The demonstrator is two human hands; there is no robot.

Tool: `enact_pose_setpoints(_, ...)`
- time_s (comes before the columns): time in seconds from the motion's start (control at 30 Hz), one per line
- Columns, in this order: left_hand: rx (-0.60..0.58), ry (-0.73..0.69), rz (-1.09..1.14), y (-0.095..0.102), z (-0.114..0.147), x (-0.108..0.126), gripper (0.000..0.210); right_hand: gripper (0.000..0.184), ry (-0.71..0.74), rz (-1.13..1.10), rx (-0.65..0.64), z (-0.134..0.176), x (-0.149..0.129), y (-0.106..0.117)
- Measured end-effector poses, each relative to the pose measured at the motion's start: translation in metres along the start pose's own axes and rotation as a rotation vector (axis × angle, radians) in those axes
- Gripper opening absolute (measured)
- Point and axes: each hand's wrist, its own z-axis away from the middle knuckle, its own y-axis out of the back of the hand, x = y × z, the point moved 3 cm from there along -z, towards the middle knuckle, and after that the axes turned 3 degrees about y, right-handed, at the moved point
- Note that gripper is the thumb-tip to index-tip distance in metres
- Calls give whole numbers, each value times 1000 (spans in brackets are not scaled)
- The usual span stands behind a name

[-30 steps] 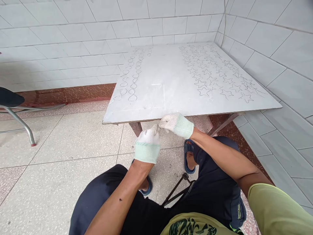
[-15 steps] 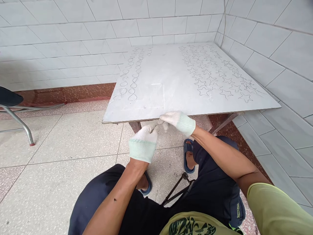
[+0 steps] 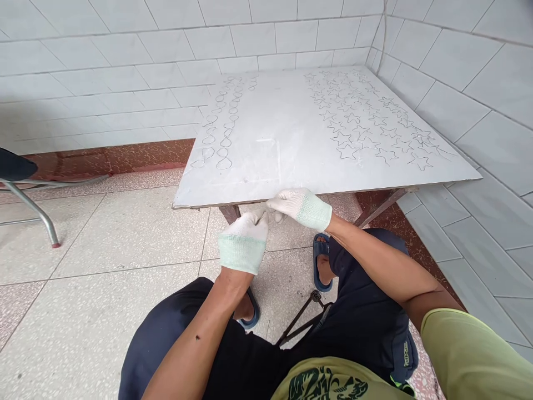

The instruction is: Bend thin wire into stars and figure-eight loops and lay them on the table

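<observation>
My left hand (image 3: pixel 245 236), in a white knit glove with a pale green cuff, is closed just below the front edge of the white board (image 3: pixel 291 128). My right hand (image 3: pixel 297 206), gloved alike, has its fingers pinched together at that edge. Their fingertips meet; whatever they grip is too small or hidden to make out. On the board's right lie several thin wire stars (image 3: pixel 346 151), some overlapping. Several twisted wire loops (image 3: pixel 224 161), shaped like figure eights, run in columns on its left.
Dark legs (image 3: pixel 377 206) carry the board, which sits in a corner of tiled walls (image 3: pixel 125 50). At far left stands a metal-legged chair (image 3: pixel 41 214). A dark folding metal frame (image 3: pixel 297 319) is on the floor between my feet in blue slippers (image 3: pixel 320 261).
Both hands stay together at the board's edge, with the fingertips shifting slightly left. The view has tilted a little; the wire shapes lie as before.
</observation>
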Motion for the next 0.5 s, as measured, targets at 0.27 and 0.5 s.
enact_pose_setpoints(0.27,-33,7,-165,2,0,7,38,19,25,140,-23,3,-6,3)
enact_pose_setpoints(0.5,-39,-75,-341,0,-2,7,37,26,54,135,-51,1,4,2)
